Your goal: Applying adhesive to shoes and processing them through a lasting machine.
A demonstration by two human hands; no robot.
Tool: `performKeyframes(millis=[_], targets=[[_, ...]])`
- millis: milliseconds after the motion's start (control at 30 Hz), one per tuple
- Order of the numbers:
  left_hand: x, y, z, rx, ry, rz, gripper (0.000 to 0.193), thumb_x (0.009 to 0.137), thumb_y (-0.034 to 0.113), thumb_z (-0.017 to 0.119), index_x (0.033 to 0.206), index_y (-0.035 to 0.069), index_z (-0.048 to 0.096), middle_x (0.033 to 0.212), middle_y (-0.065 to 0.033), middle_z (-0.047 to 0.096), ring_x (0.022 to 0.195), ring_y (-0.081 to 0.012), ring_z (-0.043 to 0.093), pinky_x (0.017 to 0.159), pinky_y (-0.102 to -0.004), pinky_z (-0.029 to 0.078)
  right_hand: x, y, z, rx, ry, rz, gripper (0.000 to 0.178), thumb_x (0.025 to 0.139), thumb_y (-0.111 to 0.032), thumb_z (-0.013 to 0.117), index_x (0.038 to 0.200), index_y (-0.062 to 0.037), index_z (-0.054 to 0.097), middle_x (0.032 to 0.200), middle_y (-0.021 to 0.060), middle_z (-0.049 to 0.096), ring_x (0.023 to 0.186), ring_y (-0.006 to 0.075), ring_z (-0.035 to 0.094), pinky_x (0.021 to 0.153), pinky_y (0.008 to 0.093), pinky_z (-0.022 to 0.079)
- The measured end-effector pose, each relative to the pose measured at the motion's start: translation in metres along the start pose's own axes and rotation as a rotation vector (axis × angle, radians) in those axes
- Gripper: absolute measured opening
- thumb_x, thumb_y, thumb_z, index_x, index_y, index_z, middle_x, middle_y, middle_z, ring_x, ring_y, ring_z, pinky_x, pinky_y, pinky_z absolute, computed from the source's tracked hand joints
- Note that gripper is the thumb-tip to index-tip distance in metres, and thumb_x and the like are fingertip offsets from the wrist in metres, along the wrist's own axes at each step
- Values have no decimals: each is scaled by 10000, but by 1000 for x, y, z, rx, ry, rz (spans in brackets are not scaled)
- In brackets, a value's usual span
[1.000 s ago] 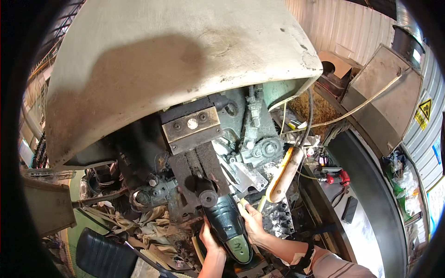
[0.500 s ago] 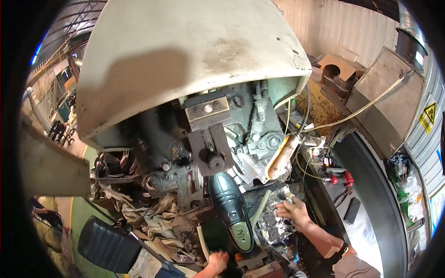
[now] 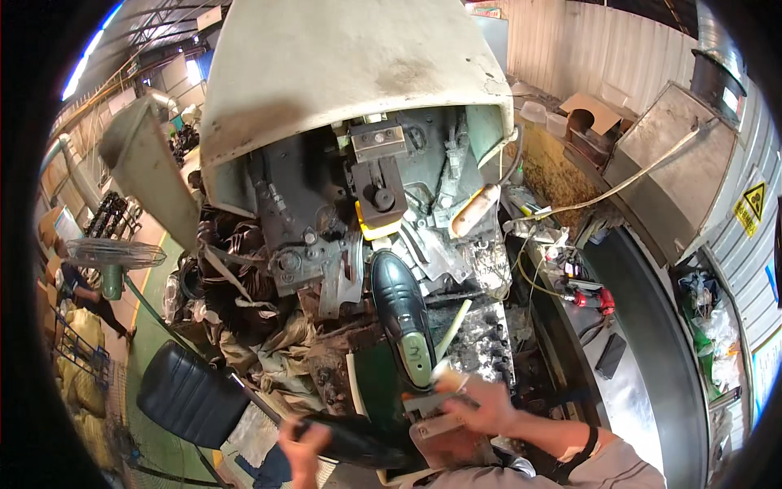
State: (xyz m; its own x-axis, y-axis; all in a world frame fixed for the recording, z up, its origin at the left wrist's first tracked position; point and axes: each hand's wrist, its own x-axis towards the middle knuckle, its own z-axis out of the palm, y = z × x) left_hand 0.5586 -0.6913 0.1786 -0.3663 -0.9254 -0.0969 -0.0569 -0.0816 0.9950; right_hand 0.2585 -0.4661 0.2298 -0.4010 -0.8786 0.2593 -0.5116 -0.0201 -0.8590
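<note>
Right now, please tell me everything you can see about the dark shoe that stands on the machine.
The dark shoe is glossy black, probably leather, mounted upside down on a last with its pale green bottom showing. Its toe points up toward the machine head; its heel end is near the right hand, which grips a metal part just below it. The left hand holds another dark shoe lower down.

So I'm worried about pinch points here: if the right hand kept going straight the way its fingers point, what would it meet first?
Probably the heel end of the dark shoe mounted on the machine; the right hand points up-left at it, though depth is unclear.
</note>
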Motion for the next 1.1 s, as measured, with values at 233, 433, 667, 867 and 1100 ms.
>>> performKeyframes(millis=[233,433,667,867,1100], targets=[[10,134,75,-572,-165,60,463,829,212,693,1127,-130,597,1023,-218,694,906,-328,704,825,-448,593,-37,-35,61,99,-127,-328,768,820,-320,844,1407,29,493,1448,336,450,1359,476,455,1142,462,341],[-35,149,160,-284,-603,260,438,752,94,800,1131,-69,653,1123,-176,710,995,-272,698,934,-424,540,-108,-19,28,-23,357,-306,877,716,-150,911,1433,69,456,1370,288,559,1239,379,595,1076,460,435],[-98,134,275,-593,-725,-46,354,842,88,719,1118,-107,614,1039,-236,705,916,-325,705,851,-449,575,-199,-25,-36,-55,639,-404,1084,673,-196,957,1510,61,318,1404,366,493,1287,453,542,1085,549,419],[-161,76,409,-504,-782,-530,312,826,101,759,1067,-57,639,935,-180,691,824,-321,710,732,-448,608,-279,-4,-82,-210,966,-224,782,728,-105,895,1379,81,503,1343,288,581,1261,397,587,1078,434,444],[-307,-71,563,290,-1679,-136,600,896,404,746,1248,-66,621,1222,-139,672,1066,-210,629,921,-336,500,-484,50,-179,1014,1765,461,538,831,-155,770,1320,-20,591,1172,124,683,1046,242,672,943,378,542]])
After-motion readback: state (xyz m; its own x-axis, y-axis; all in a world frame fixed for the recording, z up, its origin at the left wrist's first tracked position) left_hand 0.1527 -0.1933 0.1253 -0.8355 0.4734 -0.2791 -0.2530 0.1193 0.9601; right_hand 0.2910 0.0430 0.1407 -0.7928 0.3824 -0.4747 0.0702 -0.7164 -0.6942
